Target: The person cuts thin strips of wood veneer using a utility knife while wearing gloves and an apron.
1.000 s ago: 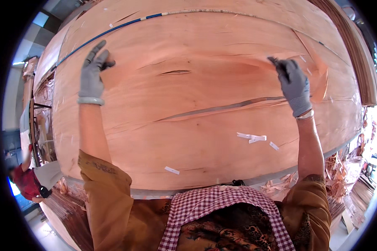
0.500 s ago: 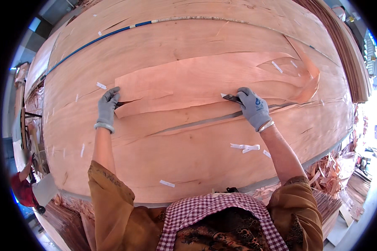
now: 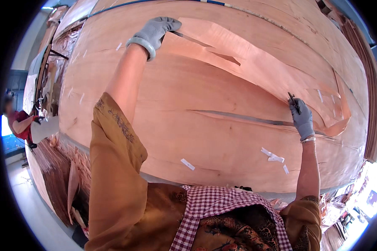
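Note:
My left hand (image 3: 156, 34), in a grey glove, pinches the left end of a thin wood veneer strip (image 3: 255, 67) at the far left. That end is raised off the large veneer sheet (image 3: 167, 96), and a long split runs into it. The strip's right part lies curled over the sheet. My right hand (image 3: 302, 120), also gloved, grips a dark-handled utility knife (image 3: 294, 103), pointed away from me beside the strip's near edge. A long grey gap (image 3: 247, 118) shows in the sheet left of this hand.
White tape pieces (image 3: 187, 164) dot the sheet. A blue-and-pale rod (image 3: 259, 17) crosses its far side. Veneer stacks stand at the right (image 3: 373, 96) and lower left (image 3: 50, 180). Another person (image 3: 21, 124) in red stands at the far left.
My left hand has moved away from me, lifting the strip's left end and swinging it farther off. My right hand has shifted right with the knife. The view has turned.

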The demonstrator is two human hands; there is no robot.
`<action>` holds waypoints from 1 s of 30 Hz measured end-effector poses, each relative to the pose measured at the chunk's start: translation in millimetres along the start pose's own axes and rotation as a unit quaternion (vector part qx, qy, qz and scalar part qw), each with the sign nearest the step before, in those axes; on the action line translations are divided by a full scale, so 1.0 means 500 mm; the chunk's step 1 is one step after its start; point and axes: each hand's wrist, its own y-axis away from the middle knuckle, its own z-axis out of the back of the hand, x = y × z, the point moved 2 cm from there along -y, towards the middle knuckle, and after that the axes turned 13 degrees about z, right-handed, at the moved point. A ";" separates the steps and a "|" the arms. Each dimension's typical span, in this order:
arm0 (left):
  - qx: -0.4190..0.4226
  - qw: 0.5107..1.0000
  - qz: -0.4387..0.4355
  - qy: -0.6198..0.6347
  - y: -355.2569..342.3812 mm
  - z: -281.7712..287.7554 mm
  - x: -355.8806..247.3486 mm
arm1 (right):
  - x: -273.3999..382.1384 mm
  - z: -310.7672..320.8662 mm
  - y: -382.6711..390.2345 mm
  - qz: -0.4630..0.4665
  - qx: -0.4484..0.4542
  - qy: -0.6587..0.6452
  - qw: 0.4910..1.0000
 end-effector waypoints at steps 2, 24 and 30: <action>0.009 0.996 0.055 0.074 0.008 -0.016 0.010 | -0.002 0.015 -0.006 -0.015 0.016 0.007 1.000; -0.337 0.717 -0.169 -0.586 0.097 -0.161 0.220 | 0.196 -0.071 -0.211 0.022 0.232 -0.195 0.953; -0.303 0.723 -0.111 -0.610 0.089 -0.167 0.228 | 0.328 -0.229 -0.347 0.150 0.337 0.080 0.926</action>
